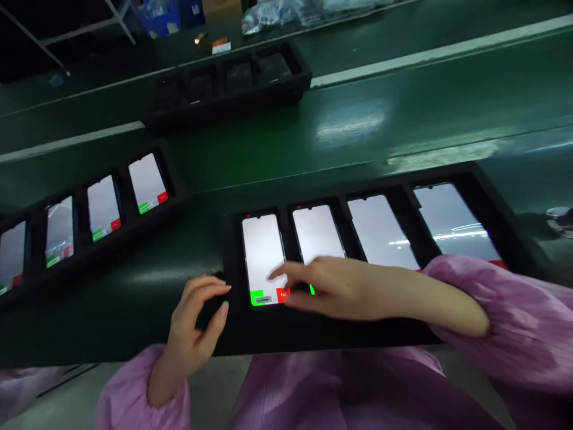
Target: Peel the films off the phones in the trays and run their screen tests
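Near tray (313, 337) on the green bench (358, 119): black, four pockets, one phone in each, screens up and lit. Right hand (333, 292) reaches across the near tray from its right end, fingers (280, 272) slightly apart and stretched over the first phone (262, 251), in the leftmost pocket. Nothing held; can't tell if the tips touch the glass. That hand covers the lower part of the second phone (316, 233). Left hand (192, 322) is at the near tray's left edge, empty, fingers loosely curled, thumb apart from them. First phone's screen is white, with a green patch at lower left and a red Fail patch at lower right.

Phones look light and stiff, but the glass is likely slick and fragile — best held by the long edges, off the screen, though the pocket walls may leave little room.

Left of the near tray sits a side tray (174, 200) of lit phones; beyond it, a far tray (295, 83) of dark items. Pink sleeve (514, 322) lies over the near tray's right end.
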Tool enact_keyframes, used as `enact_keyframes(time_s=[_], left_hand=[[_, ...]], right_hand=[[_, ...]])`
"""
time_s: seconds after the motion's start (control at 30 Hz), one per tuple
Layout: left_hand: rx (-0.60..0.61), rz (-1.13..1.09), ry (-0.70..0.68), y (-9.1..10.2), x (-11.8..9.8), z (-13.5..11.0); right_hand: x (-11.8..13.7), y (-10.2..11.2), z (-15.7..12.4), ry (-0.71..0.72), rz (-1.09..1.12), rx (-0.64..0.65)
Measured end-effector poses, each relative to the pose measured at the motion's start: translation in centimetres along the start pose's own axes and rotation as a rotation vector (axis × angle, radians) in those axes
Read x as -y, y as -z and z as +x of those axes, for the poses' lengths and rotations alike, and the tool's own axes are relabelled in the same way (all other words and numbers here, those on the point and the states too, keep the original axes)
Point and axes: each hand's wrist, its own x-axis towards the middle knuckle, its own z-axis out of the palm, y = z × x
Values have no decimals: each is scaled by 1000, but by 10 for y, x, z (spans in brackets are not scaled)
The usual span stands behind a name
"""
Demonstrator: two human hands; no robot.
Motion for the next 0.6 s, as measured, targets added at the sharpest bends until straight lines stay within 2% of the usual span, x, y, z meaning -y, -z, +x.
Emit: enact_keyframes(time_s=[0.03, 0.1, 0.17, 0.23, 0.33, 0.47, 0.53, 0.6], left_hand=[[27, 37, -5, 0, -7, -10], [112, 111, -58, -2, -21, -25], [158, 160, -139, -5, -34, -33], [130, 191, -201, -11, -40, -36], [90, 289, -223, -22, -34, -37], [180, 527, -205, -34, -19, -45], [202, 544, -143, -37, -18, -52], [140, 482, -59, -37, -21, -59]], right_hand=[[1, -1, -12, 33, -6, -3], [0, -8, -36, 95, -84, -172], [-5, -19, -55, 124, -279, -377], [-12, -32, -71, 123, -504, -435], [-21, -44, -101, 89, -654, -541], [-34, -43, -142, 44, -585, -810], [-44, -43, -156, -72, -640, -825], [-53, -45, -167, -171, -701, -795]])
